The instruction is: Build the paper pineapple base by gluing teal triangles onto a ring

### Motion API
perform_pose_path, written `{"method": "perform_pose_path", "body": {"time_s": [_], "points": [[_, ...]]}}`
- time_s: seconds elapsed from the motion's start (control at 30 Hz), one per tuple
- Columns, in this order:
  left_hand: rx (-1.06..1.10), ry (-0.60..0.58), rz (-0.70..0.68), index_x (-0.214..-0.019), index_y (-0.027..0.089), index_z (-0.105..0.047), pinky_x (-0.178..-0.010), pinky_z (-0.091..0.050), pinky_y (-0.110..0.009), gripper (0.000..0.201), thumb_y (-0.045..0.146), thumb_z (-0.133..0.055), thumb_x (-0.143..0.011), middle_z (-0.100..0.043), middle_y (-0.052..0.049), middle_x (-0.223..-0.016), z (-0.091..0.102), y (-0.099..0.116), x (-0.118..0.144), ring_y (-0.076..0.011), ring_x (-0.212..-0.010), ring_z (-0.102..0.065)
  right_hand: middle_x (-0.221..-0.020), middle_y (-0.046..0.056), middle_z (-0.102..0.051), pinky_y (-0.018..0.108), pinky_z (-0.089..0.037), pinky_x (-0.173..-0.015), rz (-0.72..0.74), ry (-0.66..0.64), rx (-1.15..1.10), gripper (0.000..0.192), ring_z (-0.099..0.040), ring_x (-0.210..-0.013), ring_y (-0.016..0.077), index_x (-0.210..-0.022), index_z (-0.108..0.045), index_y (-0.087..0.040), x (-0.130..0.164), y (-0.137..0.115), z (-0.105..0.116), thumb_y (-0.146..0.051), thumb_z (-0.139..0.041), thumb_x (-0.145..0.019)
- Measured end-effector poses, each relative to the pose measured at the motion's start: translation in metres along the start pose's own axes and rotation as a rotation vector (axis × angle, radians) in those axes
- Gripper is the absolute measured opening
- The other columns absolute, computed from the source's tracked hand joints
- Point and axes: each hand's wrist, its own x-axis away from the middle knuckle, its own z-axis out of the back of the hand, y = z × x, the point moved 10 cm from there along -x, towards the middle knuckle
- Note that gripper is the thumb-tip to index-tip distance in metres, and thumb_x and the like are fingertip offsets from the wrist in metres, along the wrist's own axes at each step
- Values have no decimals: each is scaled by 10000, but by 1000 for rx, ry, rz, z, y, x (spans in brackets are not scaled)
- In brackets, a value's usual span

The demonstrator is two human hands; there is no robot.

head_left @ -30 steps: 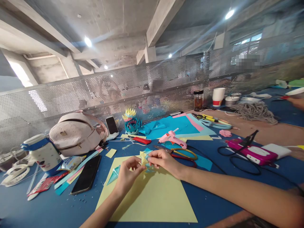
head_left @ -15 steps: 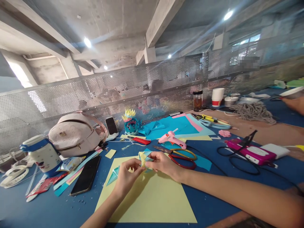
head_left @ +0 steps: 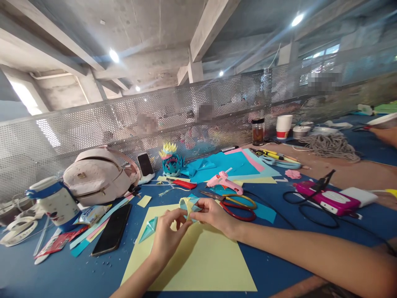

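Note:
Between my two hands is a small folded paper piece [head_left: 186, 203], pale yellow with light blue. My left hand [head_left: 170, 231] pinches its near left edge with thumb and fingertips. From the right, my right hand [head_left: 214, 217] grips its blue side, fingers partly covering it. Both hands are above a large yellow paper sheet [head_left: 204, 260]. A folded teal paper piece [head_left: 149, 229] lies on the sheet's left part, by my left wrist. Just beyond my right hand are scissors with red and yellow handles [head_left: 238, 207] and a pink glue gun [head_left: 225, 182].
A red utility knife [head_left: 182, 183] and a blue and yellow paper flower [head_left: 172, 159] lie farther back. To the left are a black phone [head_left: 112, 229], a bottle [head_left: 56, 203] and a backpack [head_left: 96, 176]. A magenta device with cables [head_left: 328, 198] is at right. Another person's hand [head_left: 384, 134] shows far right.
My left hand has shifted slightly right and turned around the folded paper piece. The piece has tilted, now showing its curled, open top. My right hand has hardly moved.

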Motion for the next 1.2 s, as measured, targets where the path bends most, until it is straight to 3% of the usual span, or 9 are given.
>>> {"method": "perform_pose_path", "body": {"time_s": [0.1, 0.23, 0.47, 0.63, 0.83, 1.2], "points": [[-93, 12, -101, -843, 218, -642, -644, -380, -265, 22, 212, -636, -823, -645, 17, -642, 1, 11, 3, -153, -599, -527, -737, 19, -658, 247, -393, -579, 17, -15, 2, 410, -555, -639, 139, -800, -678, -134, 0, -1, 0, -459, -835, -606], [-174, 10, -168, -805, 216, -626, -642, -380, -263, 33, 200, -619, -833, -633, 12, -646, 2, 20, 3, -159, -613, -530, -763, 32, -679, 277, -447, -662, 76, -24, 4, 405, -603, -709, 172, -799, -682, -130, -1, -7, -1, -449, -840, -605], [29, 71, -51, -758, 206, -640, -679, -431, -271, 151, 287, -582, -872, -679, -20, -735, 14, 12, -2, -179, -696, -589, -879, 55, -696, 340, -481, -800, 95, -41, -15, 414, -642, -873, 236, -875, -674, -146, 2, -13, -5, -477, -802, -660], [99, 142, 61, -740, 198, -669, -667, -439, -283, 158, 327, -634, -826, -698, -24, -722, 20, -7, -4, -182, -674, -593, -845, 36, -676, 279, -454, -718, 75, -22, -23, 411, -604, -790, 185, -883, -683, -153, 1, -10, -3, -497, -783, -683], [122, 155, 44, -722, 200, -693, -656, -451, -281, 164, 327, -650, -817, -706, -33, -714, 21, -7, -2, -180, -667, -581, -762, 18, -631, 236, -384, -589, 67, -13, -8, 434, -490, -630, 114, -853, -682, -146, -1, -5, -3, -513, -798, -653], [143, 144, 36, -696, 200, -703, -624, -427, -251, 141, 264, -657, -814, -685, -19, -682, 20, -5, -2, -154, -620, -509, -699, 19, -668, 272, -456, -632, 98, 0, 48, 408, -590, -675, 167, -725, -708, -138, -10, -5, 5, -496, -844, -581]]}}
